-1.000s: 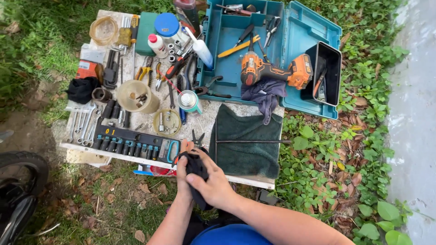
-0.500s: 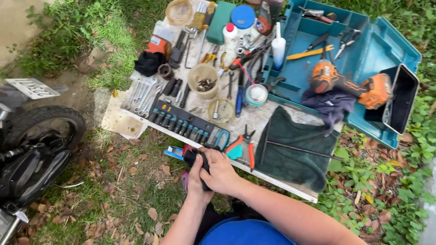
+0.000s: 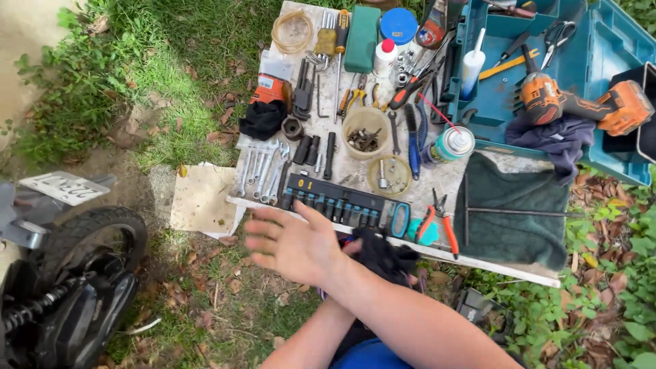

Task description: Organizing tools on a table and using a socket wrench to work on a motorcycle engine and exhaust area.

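Observation:
My right hand [image 3: 290,244] reaches left across my body with its fingers spread and nothing in it, just below the near edge of a tool-covered board [image 3: 451,183]. It hovers beside a black socket set rail [image 3: 342,199]. My left forearm [image 3: 307,338] runs up under the right forearm. At its end is a bunch of black fabric [image 3: 384,258], either a glove or a cloth. The left hand itself is hidden, so I cannot tell whether it wears or holds the fabric.
The board carries wrenches [image 3: 263,171], a cup of bits [image 3: 365,133], a spray can [image 3: 451,145], red pliers [image 3: 437,222] and a green cloth [image 3: 512,212]. A blue tool case [image 3: 615,41] with an orange drill [image 3: 581,102] lies right. A motorcycle wheel [image 3: 82,253] stands left.
The view has swung further left and closer. My right hand has left the black fabric, which both hands held, and now stretches open to the left.

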